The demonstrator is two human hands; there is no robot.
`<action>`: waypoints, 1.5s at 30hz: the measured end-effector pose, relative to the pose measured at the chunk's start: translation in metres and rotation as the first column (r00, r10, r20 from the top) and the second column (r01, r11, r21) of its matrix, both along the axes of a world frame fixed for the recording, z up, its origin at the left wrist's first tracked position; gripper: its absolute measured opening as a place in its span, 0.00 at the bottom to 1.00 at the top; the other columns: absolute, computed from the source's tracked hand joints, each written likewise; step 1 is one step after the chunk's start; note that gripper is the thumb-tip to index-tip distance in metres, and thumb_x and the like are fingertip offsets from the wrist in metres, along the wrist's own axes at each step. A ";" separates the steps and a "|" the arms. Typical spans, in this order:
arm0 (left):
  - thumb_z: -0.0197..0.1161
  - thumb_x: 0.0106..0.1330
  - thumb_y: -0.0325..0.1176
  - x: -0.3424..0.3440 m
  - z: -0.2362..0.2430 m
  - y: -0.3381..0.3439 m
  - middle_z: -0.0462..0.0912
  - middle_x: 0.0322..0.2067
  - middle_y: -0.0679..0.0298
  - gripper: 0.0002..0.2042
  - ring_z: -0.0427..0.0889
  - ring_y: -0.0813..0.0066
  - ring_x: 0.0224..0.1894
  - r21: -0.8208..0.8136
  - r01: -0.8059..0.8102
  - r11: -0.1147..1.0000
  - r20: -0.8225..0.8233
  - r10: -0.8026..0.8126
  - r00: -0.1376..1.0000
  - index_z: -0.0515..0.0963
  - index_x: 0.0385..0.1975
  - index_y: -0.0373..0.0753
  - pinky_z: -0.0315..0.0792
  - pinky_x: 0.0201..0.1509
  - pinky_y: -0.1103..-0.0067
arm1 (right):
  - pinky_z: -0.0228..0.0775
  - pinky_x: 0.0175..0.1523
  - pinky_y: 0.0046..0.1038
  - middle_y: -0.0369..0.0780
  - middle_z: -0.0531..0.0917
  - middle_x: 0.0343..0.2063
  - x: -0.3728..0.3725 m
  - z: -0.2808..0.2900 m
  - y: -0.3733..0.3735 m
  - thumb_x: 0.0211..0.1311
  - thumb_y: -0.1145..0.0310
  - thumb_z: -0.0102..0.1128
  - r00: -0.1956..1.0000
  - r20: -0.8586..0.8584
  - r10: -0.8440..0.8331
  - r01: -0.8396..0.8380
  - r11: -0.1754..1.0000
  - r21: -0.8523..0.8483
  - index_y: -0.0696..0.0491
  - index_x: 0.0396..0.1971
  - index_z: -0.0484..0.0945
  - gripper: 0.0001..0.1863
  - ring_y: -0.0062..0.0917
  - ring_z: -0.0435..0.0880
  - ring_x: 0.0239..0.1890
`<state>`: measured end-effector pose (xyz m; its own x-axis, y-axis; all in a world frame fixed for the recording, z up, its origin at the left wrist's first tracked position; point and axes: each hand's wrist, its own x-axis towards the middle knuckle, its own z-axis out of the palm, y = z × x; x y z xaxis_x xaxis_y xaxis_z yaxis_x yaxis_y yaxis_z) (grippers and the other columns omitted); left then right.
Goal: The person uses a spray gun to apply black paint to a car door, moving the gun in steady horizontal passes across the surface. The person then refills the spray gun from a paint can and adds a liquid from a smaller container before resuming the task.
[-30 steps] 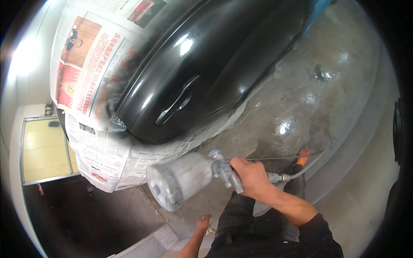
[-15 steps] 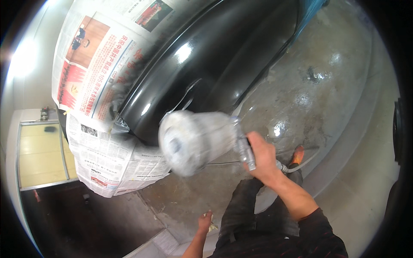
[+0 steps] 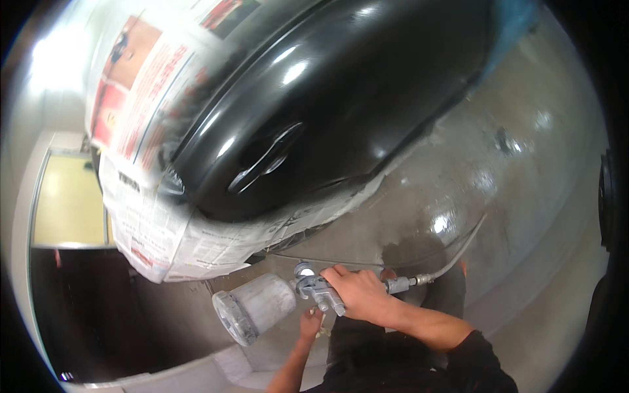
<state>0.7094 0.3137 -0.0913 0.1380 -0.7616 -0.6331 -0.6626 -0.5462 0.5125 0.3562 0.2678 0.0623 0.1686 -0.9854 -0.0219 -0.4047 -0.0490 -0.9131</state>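
Observation:
A spray gun (image 3: 317, 288) is held in my right hand (image 3: 360, 292), which is closed round its grip. The gun's whitish, paint-dusted cup (image 3: 262, 306) points to the lower left. Low in the view, my left hand (image 3: 310, 324) is closed on a small, pale, crumpled cloth (image 3: 322, 329), mostly hidden by the fingers. Beyond the gun lies a glossy black car door (image 3: 367, 111) with a handle (image 3: 267, 160). Neither hand touches the door.
Newspaper masking sheets (image 3: 147, 219) cover the areas left of the door and below it. Blue plastic film (image 3: 514, 33) hangs at its far right end. An air hose (image 3: 452, 259) runs from the gun over the wet-looking grey floor (image 3: 485, 170).
My right hand has drawn the spray gun down and back, away from the door, and its cup has swung lower. The door handle, partly covered before, now shows fully. My left hand keeps its hold.

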 end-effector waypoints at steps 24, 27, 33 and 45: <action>0.67 0.74 0.49 0.006 0.095 0.034 0.79 0.26 0.68 0.18 0.78 0.77 0.24 0.110 -0.381 0.918 -0.235 0.397 0.887 0.85 0.39 0.36 0.74 0.25 0.75 | 0.78 0.39 0.51 0.49 0.84 0.37 0.054 0.166 -0.084 0.62 0.71 0.65 0.976 -0.191 -0.104 0.104 0.995 -0.007 0.55 0.44 0.70 0.15 0.53 0.86 0.34; 0.67 0.74 0.49 0.016 0.109 0.028 0.80 0.27 0.68 0.19 0.78 0.76 0.24 0.146 -0.372 0.917 -0.176 0.394 0.902 0.85 0.40 0.36 0.75 0.25 0.75 | 0.77 0.40 0.51 0.48 0.84 0.37 0.060 0.161 -0.086 0.59 0.71 0.67 0.982 -0.170 -0.082 0.076 0.996 -0.042 0.54 0.44 0.71 0.16 0.52 0.87 0.34; 0.65 0.75 0.50 0.006 0.118 0.026 0.79 0.25 0.68 0.20 0.75 0.77 0.21 0.161 -0.348 0.924 -0.169 0.373 0.912 0.85 0.43 0.35 0.74 0.27 0.74 | 0.76 0.38 0.51 0.50 0.82 0.36 -0.002 0.144 -0.063 0.53 0.76 0.69 0.887 -0.163 -0.431 0.417 0.902 -0.115 0.53 0.42 0.70 0.18 0.52 0.85 0.34; 0.66 0.75 0.49 -0.064 0.007 0.025 0.72 0.20 0.69 0.17 0.69 0.76 0.18 0.360 -0.504 0.786 -0.520 0.617 0.591 0.82 0.42 0.38 0.72 0.27 0.72 | 0.79 0.36 0.45 0.47 0.83 0.30 -0.037 0.047 -0.013 0.50 0.78 0.66 0.886 -0.116 -0.449 0.423 0.884 -0.198 0.52 0.44 0.74 0.19 0.53 0.86 0.34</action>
